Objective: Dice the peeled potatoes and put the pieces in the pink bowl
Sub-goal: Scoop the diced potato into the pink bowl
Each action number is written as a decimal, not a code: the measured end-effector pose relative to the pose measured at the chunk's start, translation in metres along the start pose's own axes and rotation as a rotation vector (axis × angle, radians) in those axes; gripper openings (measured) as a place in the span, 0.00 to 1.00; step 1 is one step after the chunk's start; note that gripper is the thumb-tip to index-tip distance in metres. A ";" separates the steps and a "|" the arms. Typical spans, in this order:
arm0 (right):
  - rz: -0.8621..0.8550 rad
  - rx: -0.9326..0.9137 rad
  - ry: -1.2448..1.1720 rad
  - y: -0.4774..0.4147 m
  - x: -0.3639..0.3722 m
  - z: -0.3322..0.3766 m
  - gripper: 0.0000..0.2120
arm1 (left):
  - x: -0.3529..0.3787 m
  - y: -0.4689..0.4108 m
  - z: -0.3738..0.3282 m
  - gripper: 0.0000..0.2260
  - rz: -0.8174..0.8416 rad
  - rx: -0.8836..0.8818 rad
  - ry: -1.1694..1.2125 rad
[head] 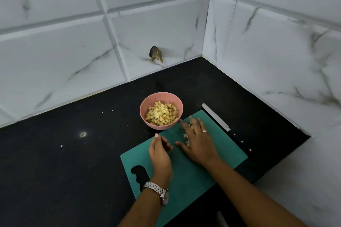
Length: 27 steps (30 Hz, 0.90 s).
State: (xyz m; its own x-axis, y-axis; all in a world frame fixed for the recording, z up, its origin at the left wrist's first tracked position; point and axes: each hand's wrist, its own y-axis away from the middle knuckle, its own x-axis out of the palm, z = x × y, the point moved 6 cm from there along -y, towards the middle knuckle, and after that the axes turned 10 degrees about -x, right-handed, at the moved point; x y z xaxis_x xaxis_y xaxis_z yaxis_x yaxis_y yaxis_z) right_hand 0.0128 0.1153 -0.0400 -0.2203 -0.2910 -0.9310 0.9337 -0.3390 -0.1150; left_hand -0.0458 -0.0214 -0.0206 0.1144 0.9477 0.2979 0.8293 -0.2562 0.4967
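Green board (193,177), lower centre: right hand (198,143) spread over potato dice (185,136), left hand (159,153) cupped beside, likely to scoop them into pink bowl (160,127); knife (216,117) parked right

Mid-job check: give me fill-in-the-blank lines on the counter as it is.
The potato dice lie in the ___ bowl.
The knife lies on the counter, ___ of the board.
The watch is on the ___ wrist.
The right hand is spread over pieces on the ___.
Missing: pink; right; left; board.
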 end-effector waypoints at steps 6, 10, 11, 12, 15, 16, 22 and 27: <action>-0.021 -0.102 -0.089 -0.019 0.001 0.004 0.27 | -0.004 -0.005 0.003 0.15 -0.005 -0.036 -0.008; -0.028 -0.220 -0.171 -0.004 0.002 0.020 0.18 | -0.007 -0.010 0.002 0.13 -0.016 -0.007 -0.007; -0.005 -0.258 -0.175 0.001 0.004 0.027 0.18 | -0.007 -0.011 0.001 0.13 -0.016 0.006 -0.014; 0.028 -0.291 -0.178 0.007 0.006 0.034 0.19 | -0.008 -0.012 0.000 0.13 -0.014 0.019 -0.021; 0.047 -0.320 -0.222 0.023 0.004 0.042 0.27 | -0.009 -0.013 -0.002 0.12 0.008 0.092 -0.110; -0.001 -0.278 -0.266 0.026 -0.001 0.039 0.28 | -0.009 -0.012 -0.003 0.11 0.021 0.131 -0.161; -0.245 0.061 -0.478 0.035 0.001 0.011 0.25 | 0.012 -0.001 0.016 0.16 0.203 0.256 -0.544; -0.248 0.132 -0.579 0.027 0.013 0.031 0.21 | 0.020 -0.003 0.032 0.34 0.155 0.441 -0.975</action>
State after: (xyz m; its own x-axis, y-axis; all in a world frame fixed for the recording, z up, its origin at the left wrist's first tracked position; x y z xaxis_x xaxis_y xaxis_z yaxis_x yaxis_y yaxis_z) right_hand 0.0264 0.0747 -0.0443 -0.5768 -0.6131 -0.5399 0.8008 -0.5551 -0.2251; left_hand -0.0285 0.0049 -0.0423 0.4592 0.7042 -0.5415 0.8700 -0.4797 0.1138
